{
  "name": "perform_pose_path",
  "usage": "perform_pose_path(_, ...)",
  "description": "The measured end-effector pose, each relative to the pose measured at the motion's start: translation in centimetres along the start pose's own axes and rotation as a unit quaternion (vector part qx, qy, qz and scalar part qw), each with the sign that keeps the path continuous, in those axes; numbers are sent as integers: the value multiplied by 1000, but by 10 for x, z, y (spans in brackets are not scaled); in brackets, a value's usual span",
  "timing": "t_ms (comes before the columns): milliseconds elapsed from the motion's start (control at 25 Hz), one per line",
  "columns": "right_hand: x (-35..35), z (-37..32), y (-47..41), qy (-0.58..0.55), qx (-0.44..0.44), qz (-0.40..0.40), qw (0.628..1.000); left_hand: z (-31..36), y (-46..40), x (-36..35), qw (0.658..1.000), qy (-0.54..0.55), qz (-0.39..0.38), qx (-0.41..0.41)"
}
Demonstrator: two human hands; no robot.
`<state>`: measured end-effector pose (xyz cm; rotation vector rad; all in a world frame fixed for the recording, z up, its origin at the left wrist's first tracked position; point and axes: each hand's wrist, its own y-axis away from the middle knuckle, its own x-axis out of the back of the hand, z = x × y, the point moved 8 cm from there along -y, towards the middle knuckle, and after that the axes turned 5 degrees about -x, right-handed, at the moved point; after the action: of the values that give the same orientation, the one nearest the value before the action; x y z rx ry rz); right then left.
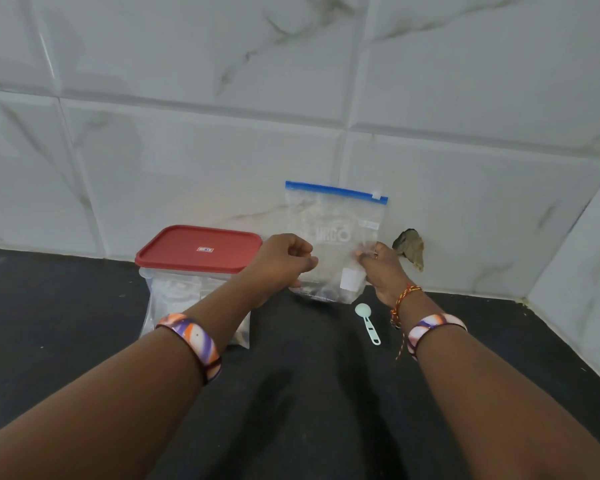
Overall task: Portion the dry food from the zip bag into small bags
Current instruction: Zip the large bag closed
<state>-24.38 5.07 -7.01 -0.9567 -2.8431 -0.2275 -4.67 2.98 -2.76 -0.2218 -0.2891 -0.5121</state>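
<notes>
Presently, the right hand (pixel 381 271) has its thumb and fingertips pinched together on the right edge of the zip bag (pixel 335 244), about two thirds of the way down its side. The left hand (pixel 284 263) is at the bag's left edge, fingers curled in toward the palm with the thumb lying forward; it appears to nip the clear film, though the plastic is too transparent there to confirm contact.

The bag stands upright on the black counter (pixel 309 393), its back against the tiled wall (pixel 222 150). Its blue zip strip (pixel 335 192) runs closed along the top, with the white slider near the right end. Dark dry food (pixel 321 292) sits in the bottom of the bag; the upper part is clear, with faint reversed lettering and a white label low on the right.

A pale green scoop (pixel 368 323) lies flat on the counter just below the right hand, bowl toward the bag.

Left of the bag, a clear box (pixel 167 299) with a red lid (pixel 198 249) stands on the counter, partly hidden by the left forearm; pale bagged contents show inside, not identifiable.

Both forearms carry patterned bands; the right wrist also has a red and yellow thread (pixel 404 299). A chipped hole (pixel 409 247) shows in the wall right of the bag.
</notes>
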Motion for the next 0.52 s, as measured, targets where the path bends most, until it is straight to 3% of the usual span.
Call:
perform_pose_path(240, 7, 1, 19, 8, 14, 111, 994, -9, 18, 38, 999, -5, 43, -7)
perform_pose_path(400, 10, -20, 50, 73, 1, 235, 969, -20, 39, 97, 993, 2, 121, -3)
perform_pose_path(520, -3, -35, 75, 112, 13, 277, 954, -39, 54, 152, 979, -11, 203, 2)
